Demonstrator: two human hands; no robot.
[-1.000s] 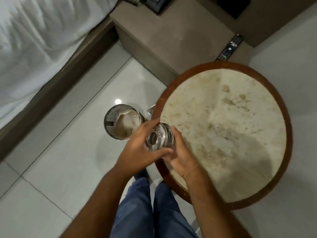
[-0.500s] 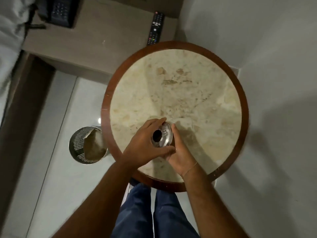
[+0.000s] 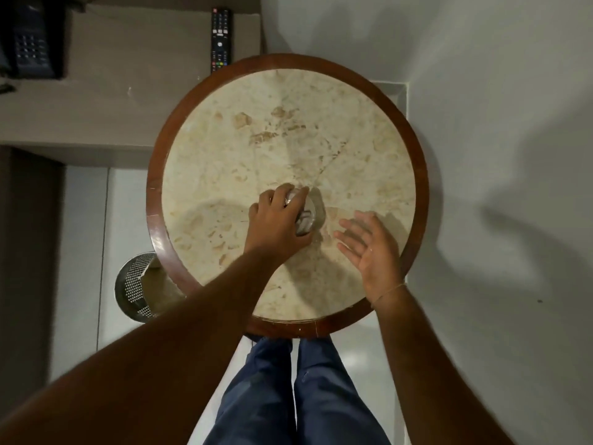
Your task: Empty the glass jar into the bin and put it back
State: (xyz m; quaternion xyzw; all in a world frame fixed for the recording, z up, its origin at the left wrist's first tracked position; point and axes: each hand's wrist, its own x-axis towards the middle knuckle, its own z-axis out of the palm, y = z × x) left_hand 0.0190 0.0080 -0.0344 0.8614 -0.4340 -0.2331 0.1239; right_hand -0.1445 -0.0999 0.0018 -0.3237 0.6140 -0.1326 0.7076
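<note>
The clear glass jar (image 3: 306,215) stands near the middle of the round marble table (image 3: 353,130) with a brown wooden rim. My left hand (image 3: 277,223) covers it from above, fingers wrapped around its top and side, so most of the jar is hidden. To the right of the jar, my right hand (image 3: 369,248) hovers over the tabletop with its fingers spread and nothing in it. The perforated metal bin (image 3: 133,287) sits on the floor at the table's lower left, partly under the rim, with a brownish liner inside.
A black remote (image 3: 220,38) lies on the beige bedside unit (image 3: 128,75) behind the table, and a dark telephone (image 3: 30,43) sits at its far left. A white wall closes the right side. My legs in blue trousers stand at the table's near edge.
The jar went from beside the bin, over the table's edge, to the middle of the tabletop. My right hand has let go of it and moved off to the right; my left hand keeps hold.
</note>
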